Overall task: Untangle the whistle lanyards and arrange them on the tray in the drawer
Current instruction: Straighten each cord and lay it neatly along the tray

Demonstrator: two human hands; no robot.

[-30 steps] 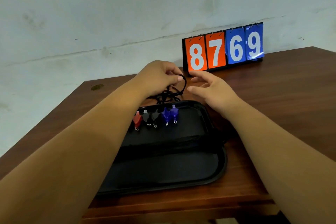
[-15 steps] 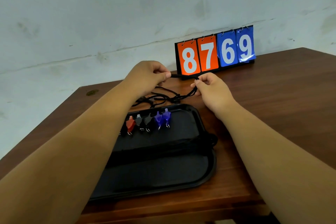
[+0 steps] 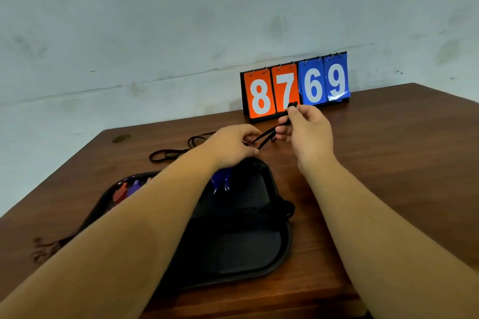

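Pinched between thumb and fingertips, a black cord lanyard (image 3: 264,138) stretches taut between both hands just above centre frame. Seen from the head camera, the right hand (image 3: 307,134) has its grip closed on the upper end, a small black end piece poking above the fingers, while the left hand (image 3: 233,147) has its grip closed on the lower end of the same cord. Both hands hover above the brown wooden counter (image 3: 388,163), just beyond the far rim of a black oval plastic tray (image 3: 283,248) that fills the lower middle. On the tray, a blue whistle (image 3: 220,180) peeks out beside the left forearm, and a red whistle (image 3: 121,191) and a purple whistle (image 3: 134,186) lie at its left end. More loops of black cord (image 3: 168,154) rest on the counter, left of centre. Behind the hands, against the pale wall, an orange and blue flip scoreboard (image 3: 295,88) reads 8769.
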